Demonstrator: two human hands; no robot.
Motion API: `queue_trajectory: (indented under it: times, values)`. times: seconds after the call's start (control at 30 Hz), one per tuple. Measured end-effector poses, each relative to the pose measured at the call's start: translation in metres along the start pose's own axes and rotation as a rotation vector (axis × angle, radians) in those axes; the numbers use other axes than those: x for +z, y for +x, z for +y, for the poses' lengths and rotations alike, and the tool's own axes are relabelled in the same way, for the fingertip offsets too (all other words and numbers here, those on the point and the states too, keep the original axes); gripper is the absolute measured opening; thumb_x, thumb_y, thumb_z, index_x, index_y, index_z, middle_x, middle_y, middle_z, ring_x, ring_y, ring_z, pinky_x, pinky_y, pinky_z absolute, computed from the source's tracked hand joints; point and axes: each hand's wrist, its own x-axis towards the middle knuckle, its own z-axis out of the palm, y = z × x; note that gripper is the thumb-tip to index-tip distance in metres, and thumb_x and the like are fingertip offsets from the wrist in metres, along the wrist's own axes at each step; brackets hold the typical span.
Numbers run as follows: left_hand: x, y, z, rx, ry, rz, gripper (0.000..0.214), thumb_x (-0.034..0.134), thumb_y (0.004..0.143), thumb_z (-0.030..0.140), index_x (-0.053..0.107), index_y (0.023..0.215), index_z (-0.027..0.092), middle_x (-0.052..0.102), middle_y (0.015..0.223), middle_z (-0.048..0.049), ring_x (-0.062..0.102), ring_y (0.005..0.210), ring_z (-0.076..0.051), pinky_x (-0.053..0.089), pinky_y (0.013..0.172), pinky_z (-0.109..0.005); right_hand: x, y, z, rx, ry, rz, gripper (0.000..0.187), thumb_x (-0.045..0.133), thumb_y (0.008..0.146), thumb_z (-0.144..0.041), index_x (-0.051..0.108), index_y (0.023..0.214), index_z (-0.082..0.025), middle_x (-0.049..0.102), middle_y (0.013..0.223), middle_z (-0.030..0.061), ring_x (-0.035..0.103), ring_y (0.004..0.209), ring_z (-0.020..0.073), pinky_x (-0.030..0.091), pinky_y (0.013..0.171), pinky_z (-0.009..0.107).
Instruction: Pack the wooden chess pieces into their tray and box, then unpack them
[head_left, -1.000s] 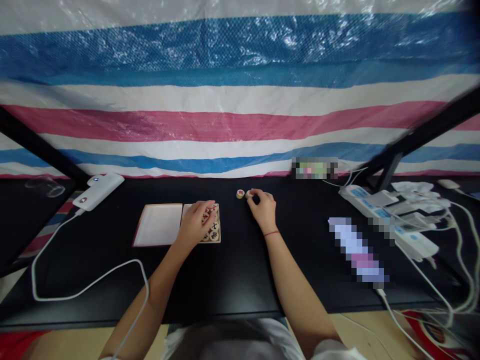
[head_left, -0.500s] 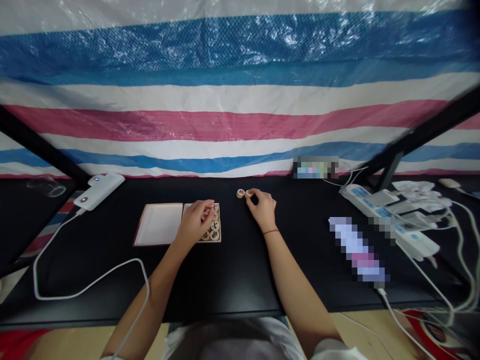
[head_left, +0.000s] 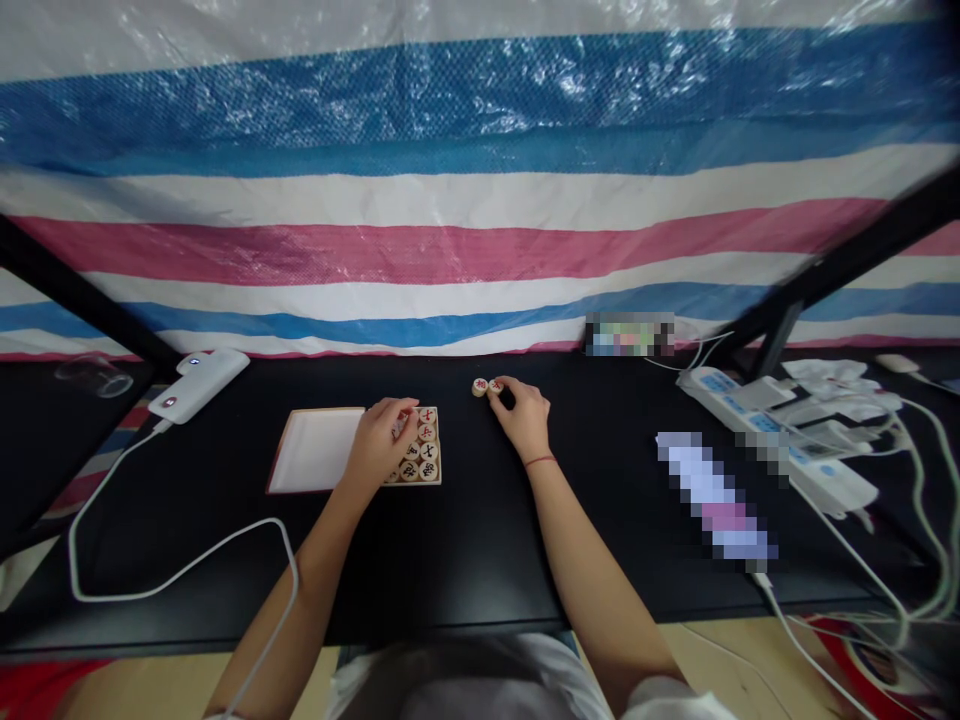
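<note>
An open box [head_left: 440, 440] holds rows of round, pale xiangqi pieces [head_left: 428, 470] with red or black characters. My left hand [head_left: 379, 440] is over its left part, thumb and fingers bent around a red-marked piece [head_left: 398, 426] that is partly hidden. On the black table, to the right of the box, my right hand [head_left: 527, 415] pinches a second red-marked xiangqi piece [head_left: 496, 386] between thumb and fingertips. Touching that one or close beside it on its left stand red-marked pieces [head_left: 480, 386], seemingly stacked. The box's lid [head_left: 315, 450] lies opened out to the left.
A white power bank [head_left: 199, 385] with a cable [head_left: 187, 575] is at the left, near a clear glass [head_left: 94, 376]. To the right lie a blurred-out phone-like object [head_left: 716, 500], a power strip [head_left: 780, 440] and tangled cables. Striped sheeting [head_left: 450, 250] hangs behind the black table [head_left: 465, 560].
My left hand has shifted slightly left over the box, uncovering more pieces. The right hand's piece now sits closer to the neighbouring one, its character easier to see.
</note>
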Motion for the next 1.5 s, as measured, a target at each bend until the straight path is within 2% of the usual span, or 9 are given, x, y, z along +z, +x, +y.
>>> queue_trajectory:
  times: [0.17,0.33,0.47,0.63,0.9,1.03,1.17,1.33,1.5]
  values:
    - [-0.003,-0.002,-0.005,-0.179,0.283,0.085,0.019,0.051,0.085,0.023,0.069,0.092,0.02,0.07,0.089,-0.0075,0.061,0.085,-0.024,0.044,0.083,-0.039,-0.006,-0.006,-0.02,-0.044,0.061,0.164,0.027,0.055,0.085,-0.038,0.065,0.101,-0.02,0.069,0.106,0.0093,0.058,0.103,0.0268,0.041,0.088,0.039]
    - [0.004,-0.004,-0.003,-0.286,0.49,0.037,0.03,0.053,0.087,0.036,0.069,0.07,0.019,0.066,0.077,-0.0112,0.055,0.087,-0.03,0.036,0.081,-0.045,0.0,-0.026,-0.06,-0.117,0.261,-0.096,0.021,0.049,0.092,-0.037,0.064,0.09,-0.022,0.069,0.078,0.0028,0.062,0.072,0.0188,0.046,0.073,0.03]
    - [0.012,-0.002,0.004,-0.274,0.457,-0.006,0.031,0.053,0.087,0.04,0.072,0.073,0.019,0.066,0.08,-0.0129,0.053,0.09,-0.032,0.033,0.084,-0.049,0.011,-0.038,-0.078,-0.113,0.286,-0.177,0.018,0.052,0.092,-0.037,0.063,0.094,-0.023,0.07,0.079,0.0015,0.063,0.076,0.0197,0.047,0.075,0.031]
    - [0.015,-0.001,0.01,-0.302,0.472,-0.072,0.029,0.052,0.088,0.039,0.069,0.077,0.018,0.069,0.085,-0.0144,0.054,0.093,-0.034,0.032,0.083,-0.051,0.015,-0.041,-0.078,-0.111,0.307,-0.194,0.017,0.053,0.092,-0.036,0.062,0.099,-0.023,0.071,0.082,0.0019,0.063,0.08,0.0208,0.047,0.077,0.032]
    - [0.006,0.002,0.013,-0.379,0.312,-0.028,0.021,0.056,0.086,0.04,0.065,0.083,0.021,0.071,0.085,-0.0064,0.059,0.089,-0.028,0.034,0.087,-0.047,0.014,-0.04,-0.077,-0.08,0.408,-0.094,0.019,0.051,0.091,-0.034,0.064,0.096,-0.021,0.07,0.085,0.0042,0.063,0.081,0.0198,0.049,0.079,0.033]
    - [0.001,0.003,0.023,-0.406,0.111,-0.004,0.022,0.056,0.086,0.043,0.064,0.09,0.023,0.07,0.088,-0.0024,0.061,0.088,-0.022,0.039,0.087,-0.039,0.014,-0.042,-0.079,-0.229,0.445,-0.036,0.026,0.062,0.083,-0.03,0.063,0.108,-0.021,0.069,0.102,0.0071,0.062,0.097,0.0227,0.049,0.087,0.037]
    - [0.004,0.0,0.028,-0.402,-0.158,-0.051,0.028,0.055,0.085,0.049,0.063,0.089,0.023,0.069,0.085,-0.001,0.061,0.081,-0.018,0.045,0.077,-0.03,0.016,-0.045,-0.084,-0.338,0.479,-0.054,0.025,0.061,0.085,-0.028,0.064,0.11,-0.023,0.07,0.104,0.0064,0.064,0.096,0.0216,0.051,0.087,0.037]
    - [0.008,-0.002,0.018,-0.447,-0.293,0.028,0.032,0.059,0.083,0.052,0.063,0.093,0.021,0.069,0.085,-0.0019,0.063,0.08,-0.018,0.049,0.075,-0.029,0.005,-0.029,-0.066,-0.305,0.425,0.059,0.021,0.058,0.087,-0.03,0.064,0.106,-0.022,0.068,0.105,0.0073,0.062,0.098,0.0216,0.05,0.089,0.038]
    - [0.01,-0.002,0.003,-0.41,-0.466,0.12,0.028,0.063,0.082,0.041,0.062,0.102,0.021,0.068,0.106,-0.0056,0.066,0.094,-0.018,0.051,0.085,-0.031,-0.014,-0.002,-0.003,0.007,0.167,0.302,0.027,0.056,0.082,-0.032,0.065,0.102,-0.016,0.067,0.101,0.0113,0.06,0.092,0.024,0.047,0.085,0.04]
